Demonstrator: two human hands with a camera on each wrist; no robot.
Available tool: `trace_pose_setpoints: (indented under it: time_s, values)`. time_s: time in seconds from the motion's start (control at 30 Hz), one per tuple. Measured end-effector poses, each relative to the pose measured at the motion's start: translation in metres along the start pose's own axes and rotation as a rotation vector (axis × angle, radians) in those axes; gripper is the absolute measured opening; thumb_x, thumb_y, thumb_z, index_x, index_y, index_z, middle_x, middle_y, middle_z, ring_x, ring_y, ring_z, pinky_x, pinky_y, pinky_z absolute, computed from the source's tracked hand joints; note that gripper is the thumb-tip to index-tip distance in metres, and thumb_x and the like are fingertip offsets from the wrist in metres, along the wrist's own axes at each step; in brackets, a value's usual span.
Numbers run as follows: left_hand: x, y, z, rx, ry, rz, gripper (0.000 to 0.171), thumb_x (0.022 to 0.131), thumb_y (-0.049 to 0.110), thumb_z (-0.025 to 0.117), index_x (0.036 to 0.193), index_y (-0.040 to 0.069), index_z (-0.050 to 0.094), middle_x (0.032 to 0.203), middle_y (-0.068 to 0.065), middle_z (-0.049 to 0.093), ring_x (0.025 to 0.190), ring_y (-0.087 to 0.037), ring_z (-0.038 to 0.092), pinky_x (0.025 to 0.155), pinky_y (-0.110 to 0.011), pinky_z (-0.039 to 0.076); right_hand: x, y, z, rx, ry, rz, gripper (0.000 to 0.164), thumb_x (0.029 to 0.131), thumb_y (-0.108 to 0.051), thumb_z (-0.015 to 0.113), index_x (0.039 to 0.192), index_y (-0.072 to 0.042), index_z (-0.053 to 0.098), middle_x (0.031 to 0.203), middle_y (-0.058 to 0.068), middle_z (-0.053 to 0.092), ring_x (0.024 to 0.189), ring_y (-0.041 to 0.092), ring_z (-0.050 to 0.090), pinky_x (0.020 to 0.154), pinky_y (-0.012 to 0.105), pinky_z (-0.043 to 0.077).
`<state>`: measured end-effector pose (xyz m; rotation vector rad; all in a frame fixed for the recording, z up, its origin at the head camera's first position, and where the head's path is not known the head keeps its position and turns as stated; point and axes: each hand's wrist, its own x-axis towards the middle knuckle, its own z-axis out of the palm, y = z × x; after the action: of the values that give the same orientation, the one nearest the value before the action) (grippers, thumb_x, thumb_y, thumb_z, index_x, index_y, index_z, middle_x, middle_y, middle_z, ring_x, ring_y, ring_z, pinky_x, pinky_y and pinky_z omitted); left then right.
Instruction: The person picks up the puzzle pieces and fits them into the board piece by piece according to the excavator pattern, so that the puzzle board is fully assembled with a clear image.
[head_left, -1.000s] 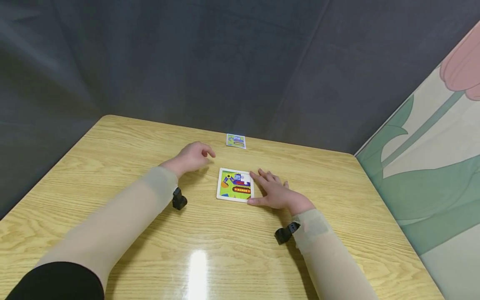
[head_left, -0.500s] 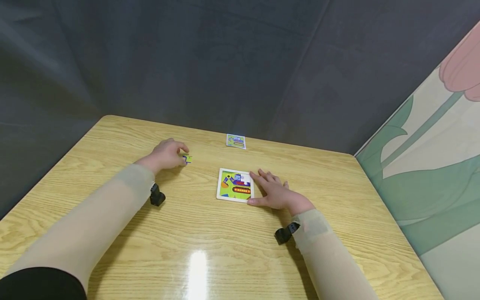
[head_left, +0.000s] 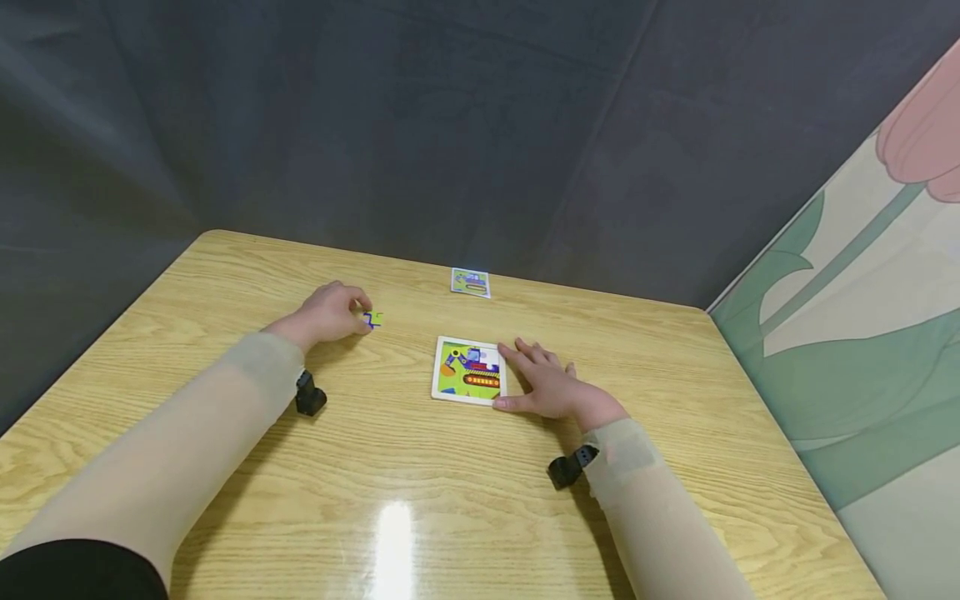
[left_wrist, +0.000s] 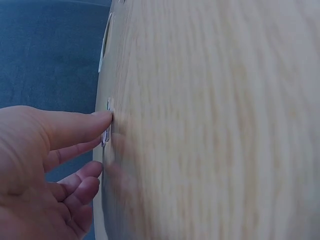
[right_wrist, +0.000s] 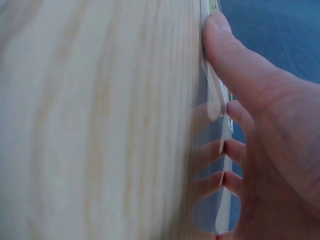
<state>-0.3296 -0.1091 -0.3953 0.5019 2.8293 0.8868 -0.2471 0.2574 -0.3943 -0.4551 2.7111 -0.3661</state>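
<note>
My left hand (head_left: 330, 312) pinches a small green and blue puzzle piece (head_left: 375, 318) between thumb and index finger, at the left of the table. From the side, in the left wrist view, the puzzle piece (left_wrist: 107, 135) is at table level, its picture out of sight. A white-framed excavator puzzle (head_left: 467, 375) lies flat in the middle, with a pale patch at its upper right. Against its right edge rests my right hand (head_left: 551, 387), fingers spread, thumb at the lower right corner. The right wrist view shows the right thumb (right_wrist: 235, 55) on the frame and the other fingertips touching the table.
A small picture card (head_left: 470, 282) of the same excavator lies near the far edge of the wooden table (head_left: 465, 500). Behind hangs a dark curtain (head_left: 420, 125). A tulip-patterned panel (head_left: 862, 317) stands along the right side.
My left hand has moved left, away from the excavator puzzle, and now holds the puzzle piece, which came into sight half a second ago. The right hand has stayed at the puzzle's edge.
</note>
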Motion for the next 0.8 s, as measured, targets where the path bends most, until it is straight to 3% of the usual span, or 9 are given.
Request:
trace_pose_setpoints:
  time_s: [0.3, 0.57, 0.8]
  values:
    - [0.001, 0.004, 0.002, -0.056, 0.001, -0.009, 0.035, 0.085, 0.009, 0.076, 0.113, -0.002, 0.057, 0.11, -0.02, 0.051, 0.102, -0.035, 0.048, 0.093, -0.049, 0.038, 0.001, 0.001, 0.001, -0.001, 0.003, 0.002, 0.099, 0.082, -0.071, 0.061, 0.159, -0.032, 0.013, 0.165, 0.004, 0.002, 0.147, 0.039, 0.0, 0.103, 0.076, 0.005]
    - [0.002, 0.009, 0.005, -0.137, 0.024, -0.02, 0.019, 0.088, 0.002, 0.069, 0.102, -0.002, 0.057, 0.096, -0.015, 0.055, 0.088, -0.03, 0.049, 0.079, -0.041, 0.041, 0.001, 0.002, 0.0, 0.0, 0.002, 0.004, 0.099, 0.082, -0.071, 0.061, 0.159, -0.032, 0.012, 0.165, 0.003, 0.001, 0.148, 0.038, 0.0, 0.103, 0.075, 0.005]
    - [0.005, 0.011, 0.009, -0.153, 0.051, 0.02, 0.005, 0.088, -0.003, 0.062, 0.092, -0.002, 0.062, 0.086, -0.012, 0.057, 0.081, -0.027, 0.049, 0.073, -0.038, 0.04, 0.0, 0.002, 0.0, -0.002, 0.002, -0.003, 0.098, 0.083, -0.07, 0.061, 0.159, -0.031, 0.012, 0.165, 0.005, 0.002, 0.147, 0.039, 0.0, 0.104, 0.075, 0.005]
